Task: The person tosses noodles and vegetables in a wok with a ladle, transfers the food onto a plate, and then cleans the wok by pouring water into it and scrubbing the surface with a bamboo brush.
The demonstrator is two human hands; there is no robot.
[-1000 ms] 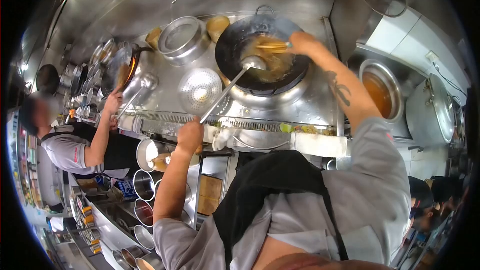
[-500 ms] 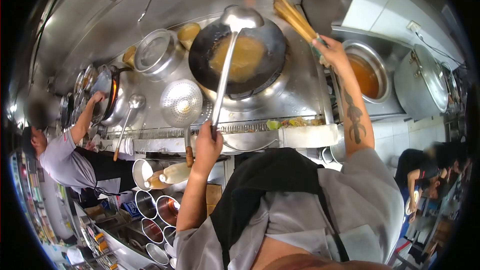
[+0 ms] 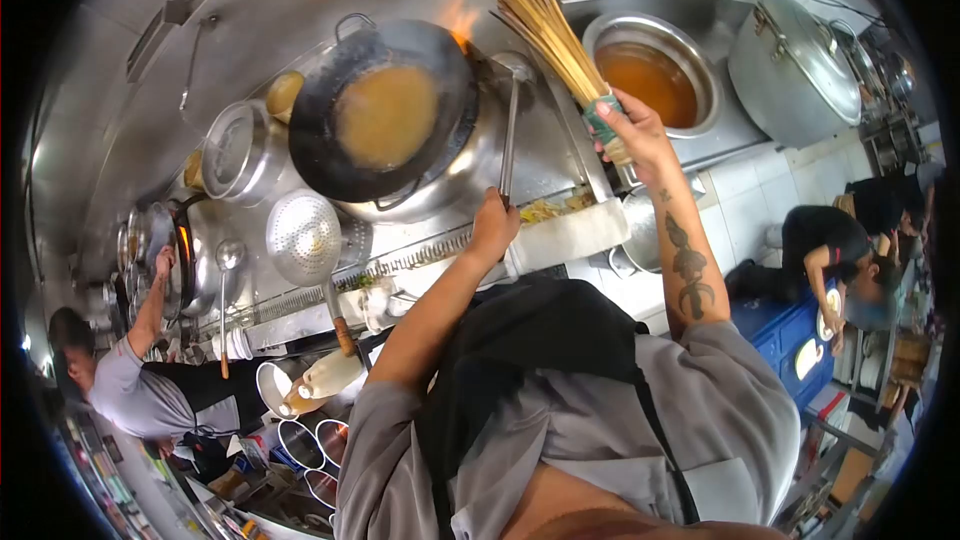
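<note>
My left hand (image 3: 495, 225) is closed around the long handle of the ladle (image 3: 508, 130). Its bowl sits just right of the wok (image 3: 385, 110), close to the flame (image 3: 458, 18) at the wok's far rim. My right hand (image 3: 625, 130) is clamped on the bound end of the bamboo brush (image 3: 548, 20), further right of the wok, beside the broth pot (image 3: 650, 80), bristles fanned upward. I judge it best to grip the brush firmly, hold its bristles away from that flame, and carry the ladle level.

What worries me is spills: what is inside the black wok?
Cloudy yellow-brown liquid pools in the wok, dark wall bare around it. The bottom beneath the liquid is covered.
</note>
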